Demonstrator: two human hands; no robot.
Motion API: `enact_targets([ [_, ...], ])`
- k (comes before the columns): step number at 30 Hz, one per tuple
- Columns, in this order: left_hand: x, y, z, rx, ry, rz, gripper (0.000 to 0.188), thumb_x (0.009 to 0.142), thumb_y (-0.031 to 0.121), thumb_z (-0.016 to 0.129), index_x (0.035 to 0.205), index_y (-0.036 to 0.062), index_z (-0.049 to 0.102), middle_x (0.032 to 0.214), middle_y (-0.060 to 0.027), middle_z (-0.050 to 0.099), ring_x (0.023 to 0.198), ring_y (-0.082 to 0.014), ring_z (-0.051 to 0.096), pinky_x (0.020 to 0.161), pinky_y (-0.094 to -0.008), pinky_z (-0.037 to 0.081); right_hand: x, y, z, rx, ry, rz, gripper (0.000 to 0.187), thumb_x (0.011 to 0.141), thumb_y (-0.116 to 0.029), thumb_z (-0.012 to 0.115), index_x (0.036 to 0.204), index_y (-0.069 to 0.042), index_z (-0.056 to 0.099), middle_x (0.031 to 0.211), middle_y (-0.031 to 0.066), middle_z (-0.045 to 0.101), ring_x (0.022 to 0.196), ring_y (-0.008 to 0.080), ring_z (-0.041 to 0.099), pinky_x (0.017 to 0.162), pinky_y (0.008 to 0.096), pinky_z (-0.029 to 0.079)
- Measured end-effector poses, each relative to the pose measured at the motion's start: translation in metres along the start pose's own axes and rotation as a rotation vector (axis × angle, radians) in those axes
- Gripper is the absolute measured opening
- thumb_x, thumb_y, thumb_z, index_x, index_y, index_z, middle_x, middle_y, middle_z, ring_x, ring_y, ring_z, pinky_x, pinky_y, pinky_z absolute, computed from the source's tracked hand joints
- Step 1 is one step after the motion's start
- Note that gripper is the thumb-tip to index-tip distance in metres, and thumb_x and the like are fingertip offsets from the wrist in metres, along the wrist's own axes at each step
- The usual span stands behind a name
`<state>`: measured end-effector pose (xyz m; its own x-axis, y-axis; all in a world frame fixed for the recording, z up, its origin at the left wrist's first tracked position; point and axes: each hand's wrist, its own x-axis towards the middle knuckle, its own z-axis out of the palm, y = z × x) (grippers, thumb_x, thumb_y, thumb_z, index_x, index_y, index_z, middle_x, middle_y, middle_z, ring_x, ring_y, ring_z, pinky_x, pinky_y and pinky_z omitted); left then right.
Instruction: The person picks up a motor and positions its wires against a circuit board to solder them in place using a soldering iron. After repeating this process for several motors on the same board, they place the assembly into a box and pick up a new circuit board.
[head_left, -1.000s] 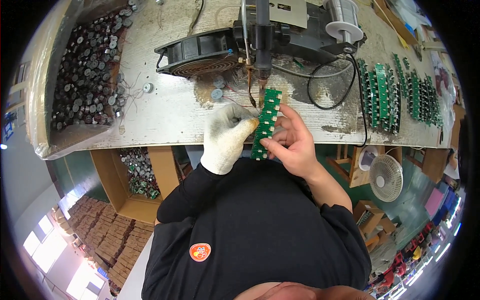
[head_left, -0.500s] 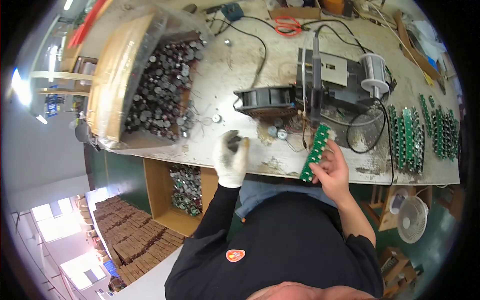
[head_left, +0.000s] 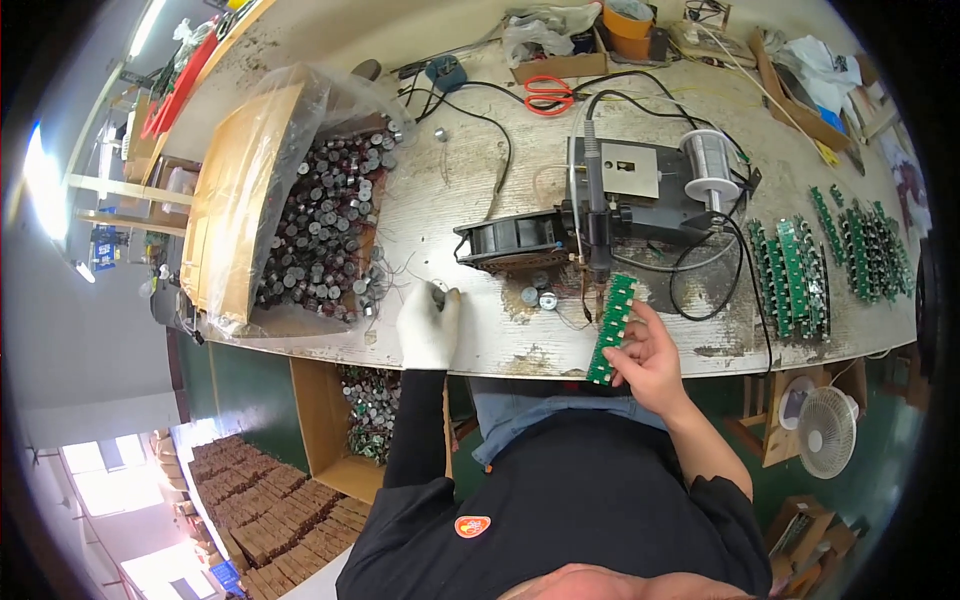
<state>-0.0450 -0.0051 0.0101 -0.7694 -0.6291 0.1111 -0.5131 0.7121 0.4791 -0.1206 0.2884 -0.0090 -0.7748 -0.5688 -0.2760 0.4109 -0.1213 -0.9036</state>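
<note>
My bare right hand (head_left: 645,358) grips a narrow green circuit board strip (head_left: 612,330) by its right edge, tilted just below the upright soldering iron (head_left: 597,190). My left hand (head_left: 430,325), in a white glove with dark fingertips, is on the table near the front edge with its fingers curled together. What its fingertips close on is mostly hidden. Two small round silver parts with thin wires, one of them a white-faced disc (head_left: 547,300), lie between my hands by the black fan (head_left: 512,240).
A plastic-lined carton (head_left: 240,190) of round silver parts stands at the left. Solder wire on a spool (head_left: 710,165) sits behind the iron's stand. Rows of green boards (head_left: 790,280) lie at the right. Red-handled scissors (head_left: 548,95) are at the back. An open box (head_left: 325,420) sits below the table.
My left hand has moved left to where a loose round silver part lay, its fingers closing over it. My right hand still holds the board below the iron. The whole view has shifted slightly.
</note>
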Motion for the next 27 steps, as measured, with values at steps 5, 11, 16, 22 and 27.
enact_targets([
  [5, -0.019, 0.008, -0.007, -0.635, 0.072, -0.124, 0.01, 0.083, 0.0, 0.064, 0.089, -0.0033, 0.057, 0.082, -0.0079, 0.064, 0.07, -0.0127, 0.061, 0.067, -0.0249, 0.049, 0.0, -0.001, -0.003, -0.017, 0.0, 0.001, 0.069, 0.083, 0.005, 0.062, 0.14, -0.002, 0.025, 0.1, 0.0149, 0.054, 0.065, 0.0112, 0.059, 0.048, 0.0223, 0.048],
  [11, -0.019, 0.007, -0.013, -0.69, 0.168, -0.121, 0.01, 0.085, -0.001, 0.061, 0.09, -0.003, 0.053, 0.085, -0.0095, 0.063, 0.074, -0.0092, 0.057, 0.066, -0.021, 0.046, 0.0, -0.004, -0.003, -0.022, -0.001, 0.015, 0.068, 0.083, 0.004, 0.063, 0.14, -0.002, 0.026, 0.101, 0.0156, 0.053, 0.065, 0.0112, 0.059, 0.048, 0.0223, 0.048],
  [16, -0.019, 0.002, -0.006, -1.009, 0.105, -0.188, 0.014, 0.087, 0.003, 0.059, 0.094, -0.0015, 0.047, 0.09, -0.0168, 0.064, 0.064, -0.013, 0.058, 0.059, -0.023, 0.047, 0.0, -0.002, -0.003, -0.012, -0.002, 0.005, 0.069, 0.083, 0.004, 0.063, 0.14, -0.001, 0.025, 0.101, 0.0154, 0.053, 0.065, 0.0115, 0.059, 0.048, 0.0224, 0.048],
  [22, -0.019, 0.002, -0.018, -1.046, 0.103, -0.179, 0.028, 0.079, -0.007, 0.048, 0.106, -0.0016, 0.042, 0.109, -0.0242, 0.059, 0.049, -0.0089, 0.049, 0.045, -0.0195, 0.039, 0.0, -0.004, -0.003, 0.002, 0.001, 0.016, 0.069, 0.083, 0.004, 0.062, 0.14, -0.001, 0.025, 0.101, 0.0155, 0.054, 0.065, 0.0115, 0.058, 0.048, 0.0224, 0.048],
  [27, -0.022, -0.022, -0.021, -0.847, 0.147, -0.079, 0.028, 0.077, -0.01, 0.044, 0.104, -0.0033, 0.045, 0.11, -0.0203, 0.059, 0.053, -0.0071, 0.047, 0.048, -0.0201, 0.039, 0.001, -0.003, -0.003, -0.005, -0.002, 0.013, 0.069, 0.083, 0.004, 0.062, 0.141, -0.001, 0.024, 0.103, 0.0159, 0.054, 0.064, 0.0114, 0.058, 0.048, 0.0222, 0.048],
])
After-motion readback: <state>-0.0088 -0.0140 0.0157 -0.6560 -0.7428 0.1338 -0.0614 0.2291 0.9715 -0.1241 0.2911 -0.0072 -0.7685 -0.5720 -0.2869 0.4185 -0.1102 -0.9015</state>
